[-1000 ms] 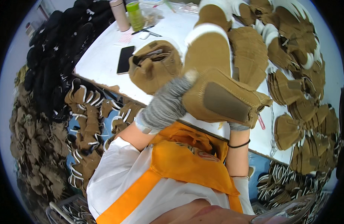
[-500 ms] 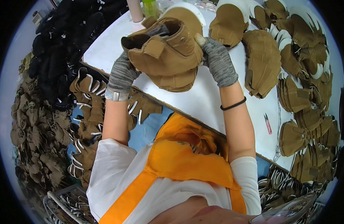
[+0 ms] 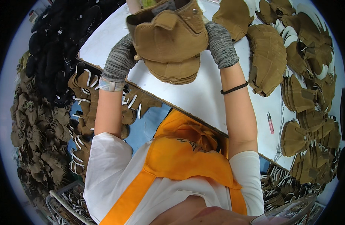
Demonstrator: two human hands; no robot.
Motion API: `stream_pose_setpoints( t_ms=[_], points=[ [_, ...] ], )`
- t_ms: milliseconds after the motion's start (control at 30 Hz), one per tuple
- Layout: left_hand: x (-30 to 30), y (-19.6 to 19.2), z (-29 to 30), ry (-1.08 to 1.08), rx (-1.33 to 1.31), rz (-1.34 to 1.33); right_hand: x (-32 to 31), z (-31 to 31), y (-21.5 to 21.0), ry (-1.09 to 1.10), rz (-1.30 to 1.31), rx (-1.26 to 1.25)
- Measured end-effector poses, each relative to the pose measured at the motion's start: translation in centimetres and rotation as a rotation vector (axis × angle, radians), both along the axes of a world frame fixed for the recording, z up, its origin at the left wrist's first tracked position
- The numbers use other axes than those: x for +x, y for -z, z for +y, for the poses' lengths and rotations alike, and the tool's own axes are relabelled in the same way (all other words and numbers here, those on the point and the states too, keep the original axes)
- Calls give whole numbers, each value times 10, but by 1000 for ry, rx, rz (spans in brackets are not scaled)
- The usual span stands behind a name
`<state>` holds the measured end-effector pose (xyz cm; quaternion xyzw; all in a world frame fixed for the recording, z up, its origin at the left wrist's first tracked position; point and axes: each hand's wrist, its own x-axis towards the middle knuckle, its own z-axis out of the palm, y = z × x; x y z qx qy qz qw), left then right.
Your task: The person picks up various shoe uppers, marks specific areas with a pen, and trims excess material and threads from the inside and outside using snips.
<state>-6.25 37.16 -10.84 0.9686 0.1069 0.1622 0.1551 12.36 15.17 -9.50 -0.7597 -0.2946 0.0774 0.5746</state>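
Both my hands wear grey knit gloves and hold a stack of tan fabric caps (image 3: 171, 41) above the white table (image 3: 202, 97). My left hand (image 3: 120, 58) grips the stack's left side. My right hand (image 3: 220, 43) grips its right side. The top cap shows a folded flap and a small metal stud. The brims of the lower caps fan out toward me. A black band circles my right wrist and a pale strap my left wrist.
Piles of tan caps (image 3: 268, 56) cover the table's right side, with more (image 3: 311, 138) farther right. A pink thread snip (image 3: 270, 123) lies near the table's edge. Black pieces (image 3: 63, 41) and brown pieces with white trim (image 3: 84, 93) are heaped at left. A wire basket (image 3: 65, 206) sits at lower left.
The cap stack has moved up and away from me, and my arms have stretched out. One second ago my hands held it close, tilted, with the underside showing.
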Motion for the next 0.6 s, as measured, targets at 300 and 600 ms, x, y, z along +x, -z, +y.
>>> stream_pose_setpoints(
  t_ms=[300,600],
  points=[
    [-3,-5,-25,-88,-1108,-56,-28,-42,78,81,-119,-12],
    [23,-34,-69,510,-493,-745,-34,-42,-5,-119,-234,426]
  ],
)
